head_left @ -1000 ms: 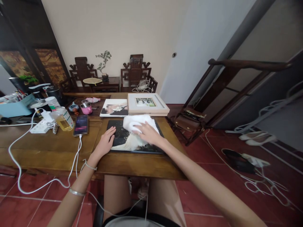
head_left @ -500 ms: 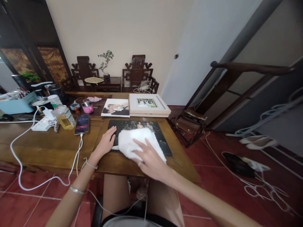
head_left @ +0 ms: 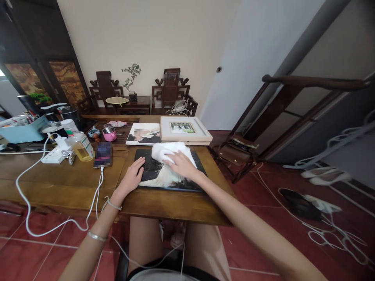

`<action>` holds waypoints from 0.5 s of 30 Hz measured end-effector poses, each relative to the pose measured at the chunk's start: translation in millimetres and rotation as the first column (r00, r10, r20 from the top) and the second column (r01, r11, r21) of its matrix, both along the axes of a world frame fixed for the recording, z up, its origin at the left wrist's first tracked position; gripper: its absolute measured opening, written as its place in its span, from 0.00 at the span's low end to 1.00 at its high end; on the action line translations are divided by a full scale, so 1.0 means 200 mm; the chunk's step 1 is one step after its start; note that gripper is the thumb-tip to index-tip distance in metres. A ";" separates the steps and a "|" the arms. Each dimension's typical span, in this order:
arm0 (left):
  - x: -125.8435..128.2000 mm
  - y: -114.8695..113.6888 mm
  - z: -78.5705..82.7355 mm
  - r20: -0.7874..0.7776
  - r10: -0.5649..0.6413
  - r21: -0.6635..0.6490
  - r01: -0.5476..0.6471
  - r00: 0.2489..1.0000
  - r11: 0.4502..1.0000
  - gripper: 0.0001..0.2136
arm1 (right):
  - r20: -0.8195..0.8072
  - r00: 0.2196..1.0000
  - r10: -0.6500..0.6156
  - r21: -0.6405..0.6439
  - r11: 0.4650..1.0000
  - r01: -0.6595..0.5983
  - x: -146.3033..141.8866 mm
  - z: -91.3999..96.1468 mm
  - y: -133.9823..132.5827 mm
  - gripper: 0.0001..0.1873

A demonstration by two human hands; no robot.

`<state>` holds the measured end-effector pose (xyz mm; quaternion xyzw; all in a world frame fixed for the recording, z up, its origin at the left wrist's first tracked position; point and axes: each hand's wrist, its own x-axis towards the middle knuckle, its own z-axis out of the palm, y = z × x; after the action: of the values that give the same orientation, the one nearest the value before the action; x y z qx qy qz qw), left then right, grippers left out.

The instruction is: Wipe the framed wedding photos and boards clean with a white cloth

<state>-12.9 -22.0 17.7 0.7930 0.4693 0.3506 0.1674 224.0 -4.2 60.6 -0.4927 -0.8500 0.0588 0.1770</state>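
Note:
A dark photo panel [head_left: 152, 171] lies flat on the wooden table [head_left: 73, 179] in front of me. My right hand [head_left: 181, 164] lies flat with fingers spread on a white cloth [head_left: 165, 150] at the panel's far end. My left hand [head_left: 133, 175] rests open on the panel's left edge, fingers stretched forward, holding it down.
Behind the panel lie a printed photo [head_left: 143, 133] and a white framed picture [head_left: 183, 128]. A phone [head_left: 102, 154] on a white cable, a bottle of yellow liquid [head_left: 80, 146], a power strip [head_left: 52, 156] and a pink cup [head_left: 109, 134] stand to the left. Stair rail, shoes and cables are on the right.
My right hand pulled the cloth to the panel's near edge, then pushed it back to the far end. My left hand stayed on the left edge.

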 end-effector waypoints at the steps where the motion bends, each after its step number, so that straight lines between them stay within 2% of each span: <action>1: 0.00 0.00 0.00 -0.001 0.000 0.001 0.000 1.000 1.000 0.20 | 0.009 0.999 -0.033 0.012 0.999 0.033 -0.03 0.00 0.05 0.20; 4: 0.00 0.00 0.00 -0.010 0.001 0.000 -0.001 1.000 1.000 0.20 | 0.026 0.993 -0.115 0.041 0.993 0.114 -0.11 0.01 0.12 0.20; 7: 0.00 0.00 0.01 -0.015 0.001 0.001 -0.001 1.000 1.000 0.20 | 0.036 0.993 -0.116 0.058 0.992 0.114 -0.17 0.00 0.06 0.19; 11: 0.00 0.00 0.00 -0.008 0.000 -0.002 0.000 1.000 1.000 0.20 | 0.026 0.999 0.046 0.044 0.998 -0.047 -0.14 -0.02 -0.20 0.18; 15: 0.00 0.00 -0.01 0.000 0.008 0.009 -0.008 1.000 1.000 0.19 | 0.004 0.974 0.227 -0.005 0.974 -0.227 0.01 0.01 -0.50 0.15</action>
<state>-13.1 -22.8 16.7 0.7920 0.4707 0.3534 0.1623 225.2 -103.4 62.7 -0.3929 -0.9010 0.0793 0.1662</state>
